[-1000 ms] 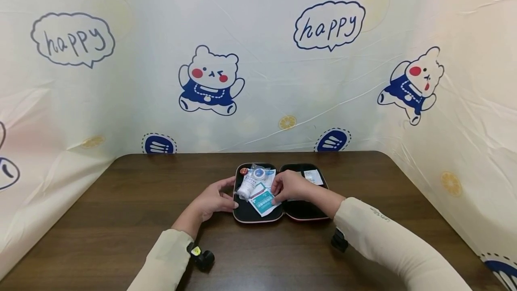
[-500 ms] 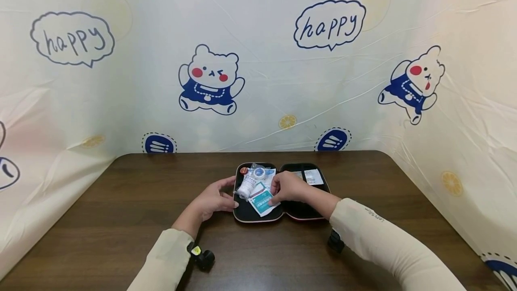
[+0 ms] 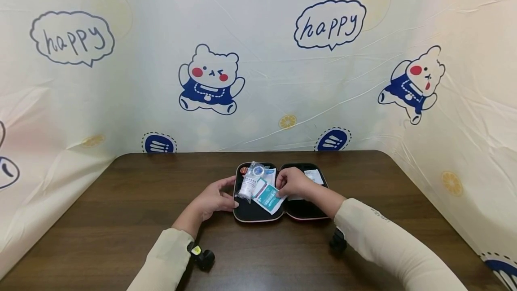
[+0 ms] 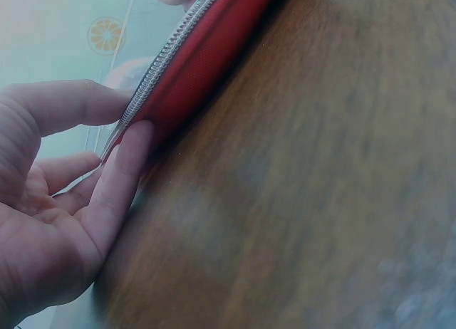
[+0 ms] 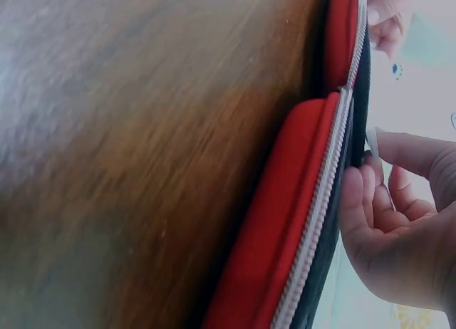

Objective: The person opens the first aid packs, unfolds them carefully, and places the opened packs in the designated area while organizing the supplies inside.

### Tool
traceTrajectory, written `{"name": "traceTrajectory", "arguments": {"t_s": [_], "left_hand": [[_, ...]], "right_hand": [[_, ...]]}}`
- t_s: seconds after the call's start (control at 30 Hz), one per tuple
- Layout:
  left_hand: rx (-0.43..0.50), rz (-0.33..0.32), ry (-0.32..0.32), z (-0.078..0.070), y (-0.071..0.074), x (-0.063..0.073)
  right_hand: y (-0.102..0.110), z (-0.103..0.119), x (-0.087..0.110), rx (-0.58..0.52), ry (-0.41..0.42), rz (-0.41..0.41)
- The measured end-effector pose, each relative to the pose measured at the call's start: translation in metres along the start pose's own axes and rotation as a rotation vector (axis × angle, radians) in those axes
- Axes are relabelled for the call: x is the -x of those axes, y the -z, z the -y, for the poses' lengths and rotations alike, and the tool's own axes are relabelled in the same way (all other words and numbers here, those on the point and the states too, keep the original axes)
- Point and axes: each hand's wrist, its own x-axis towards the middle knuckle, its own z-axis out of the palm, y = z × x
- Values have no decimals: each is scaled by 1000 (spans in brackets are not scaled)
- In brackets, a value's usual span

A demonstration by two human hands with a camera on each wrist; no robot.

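Observation:
A zip case (image 3: 258, 217) with a red shell and black lining lies unfolded on the table, its two halves side by side. My left hand (image 3: 212, 200) holds the left half at its outer edge; in the left wrist view, thumb and fingers (image 4: 132, 147) pinch the zippered rim. Over the left half, my right hand (image 3: 294, 182) pinches the right edge of a flat teal-and-white packet (image 3: 268, 197). Beside that packet sits a clear bag (image 3: 248, 187) with a white roll in it. A round white-and-blue item (image 3: 258, 171) shows at its top.
A small red round item (image 3: 243, 171) lies in the left half's far corner. White printed packets (image 3: 313, 176) are tucked in the right half, partly hidden by my right hand. The brown wooden table (image 3: 121, 219) reaches back to a patterned curtain (image 3: 258, 71).
My right hand first dips slightly left, then shifts right and a little away, drawing the teal-and-white packet along. The clear bag has tilted more upright. My left hand stays put.

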Motion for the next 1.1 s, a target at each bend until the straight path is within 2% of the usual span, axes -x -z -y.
{"name": "traceTrajectory", "arguments": {"t_s": [0.33,0.9,1.1], "left_hand": [[-2,-7,0,1,0,-1],[-2,-25,10,2,-1,-1],[5,-44,23,3,-2,-3]], "right_hand": [[11,-11,8,-173,-22,-5],[37,-30,22,-212,-61,-94],[45,-37,26,-218,-21,-104]]}}
